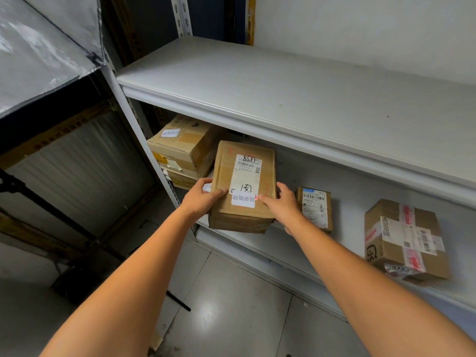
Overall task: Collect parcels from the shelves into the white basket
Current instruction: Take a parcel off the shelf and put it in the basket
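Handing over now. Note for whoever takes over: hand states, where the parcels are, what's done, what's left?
Both grip the labelled parcel: left hand on its left side, right hand on its right, at the lower shelf's front edge.
On that shelf too: stacked boxes far left, small parcel, taped box right.
No white basket in view; collected count unknown.
Left: carry this parcel to the basket, then the others.

- I have the held parcel (244,184) at the front edge of the lower shelf (345,228), beneath the upper shelf (283,94).
- My left hand (201,195) grips its near left corner, my right hand (283,202) its near right corner.
- A stack of boxes (185,145) sits left of it, further back.
- A small parcel (315,210) lies just beyond my right hand, and a larger parcel (404,240) well right of that.
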Motion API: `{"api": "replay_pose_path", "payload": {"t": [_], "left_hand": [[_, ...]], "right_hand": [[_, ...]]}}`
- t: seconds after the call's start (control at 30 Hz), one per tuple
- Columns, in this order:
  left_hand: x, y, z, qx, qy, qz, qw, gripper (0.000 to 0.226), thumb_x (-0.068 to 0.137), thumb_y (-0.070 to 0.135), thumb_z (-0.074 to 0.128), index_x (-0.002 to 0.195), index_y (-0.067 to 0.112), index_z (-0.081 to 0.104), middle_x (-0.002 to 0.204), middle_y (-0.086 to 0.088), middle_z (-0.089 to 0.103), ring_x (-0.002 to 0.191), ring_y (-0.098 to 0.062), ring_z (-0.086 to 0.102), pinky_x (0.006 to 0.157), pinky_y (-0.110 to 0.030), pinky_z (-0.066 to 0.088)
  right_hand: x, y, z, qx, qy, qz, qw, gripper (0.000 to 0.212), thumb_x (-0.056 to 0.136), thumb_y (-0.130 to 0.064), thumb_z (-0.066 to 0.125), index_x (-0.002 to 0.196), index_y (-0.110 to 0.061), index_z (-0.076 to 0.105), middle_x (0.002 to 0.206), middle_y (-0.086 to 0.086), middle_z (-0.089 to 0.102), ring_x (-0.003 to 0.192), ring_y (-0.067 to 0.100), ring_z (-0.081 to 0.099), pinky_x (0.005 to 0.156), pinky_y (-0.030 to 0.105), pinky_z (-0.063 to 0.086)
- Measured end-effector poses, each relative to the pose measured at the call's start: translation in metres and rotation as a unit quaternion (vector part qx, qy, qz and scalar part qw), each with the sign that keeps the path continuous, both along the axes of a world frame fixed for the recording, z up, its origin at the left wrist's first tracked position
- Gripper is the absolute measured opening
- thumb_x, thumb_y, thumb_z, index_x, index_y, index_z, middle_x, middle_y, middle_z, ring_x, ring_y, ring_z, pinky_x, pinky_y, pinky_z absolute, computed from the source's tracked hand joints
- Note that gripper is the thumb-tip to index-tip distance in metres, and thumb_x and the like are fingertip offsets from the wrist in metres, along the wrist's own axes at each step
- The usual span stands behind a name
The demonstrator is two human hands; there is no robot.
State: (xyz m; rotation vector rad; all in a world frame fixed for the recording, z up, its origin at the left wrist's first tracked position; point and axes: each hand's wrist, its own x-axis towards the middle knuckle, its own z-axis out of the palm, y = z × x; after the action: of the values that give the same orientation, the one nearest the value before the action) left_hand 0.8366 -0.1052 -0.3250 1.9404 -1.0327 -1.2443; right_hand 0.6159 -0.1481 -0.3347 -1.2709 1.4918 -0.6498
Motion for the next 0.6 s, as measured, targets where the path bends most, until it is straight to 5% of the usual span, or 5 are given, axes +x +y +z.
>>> {"api": "replay_pose_path", "payload": {"t": [0.13,0.27,0.47,0.6], "left_hand": [[0.003,-0.018,-0.002,-0.001,0.027,0.004,1.0,0.077,0.077,0.056,0.071,0.143,0.041,0.034,0.123,-0.002,0.06,0.108,-0.025,0.063,0.086,-0.048,0.058],[0.004,-0.021,-0.005,0.0,0.066,0.02,0.998,0.071,0.089,0.043,0.067,0.148,0.041,0.028,0.13,-0.003,0.055,0.107,-0.023,0.06,0.071,-0.035,0.054],[0.002,-0.008,-0.008,-0.009,0.09,0.046,0.995,0.07,0.092,0.033,0.067,0.149,0.038,0.029,0.113,0.001,0.062,0.096,-0.015,0.063,0.065,-0.032,0.053],[-0.005,0.003,-0.006,-0.006,0.089,0.049,0.995,0.075,0.091,0.031,0.068,0.151,0.039,0.025,0.123,-0.003,0.059,0.099,-0.017,0.061,0.071,-0.031,0.052]], "right_hand": [[0.0,-0.008,-0.002,0.0,-0.018,0.005,1.0,0.076,0.088,-0.028,0.074,0.152,-0.022,0.034,0.139,0.0,0.054,0.12,0.017,0.055,0.103,0.043,0.049],[0.003,-0.019,0.002,0.004,-0.026,0.006,1.0,0.071,0.094,-0.029,0.066,0.154,-0.025,0.029,0.148,0.007,0.044,0.107,0.015,0.055,0.083,0.029,0.051],[0.005,-0.019,0.009,0.01,0.001,0.015,1.0,0.069,0.089,-0.024,0.071,0.148,-0.025,0.034,0.143,0.007,0.047,0.113,0.022,0.058,0.094,0.044,0.055],[0.0,-0.014,0.006,0.033,-0.024,0.027,0.999,0.086,0.087,-0.018,0.074,0.155,-0.029,0.023,0.144,0.003,0.045,0.123,0.027,0.056,0.097,0.048,0.054]]}}
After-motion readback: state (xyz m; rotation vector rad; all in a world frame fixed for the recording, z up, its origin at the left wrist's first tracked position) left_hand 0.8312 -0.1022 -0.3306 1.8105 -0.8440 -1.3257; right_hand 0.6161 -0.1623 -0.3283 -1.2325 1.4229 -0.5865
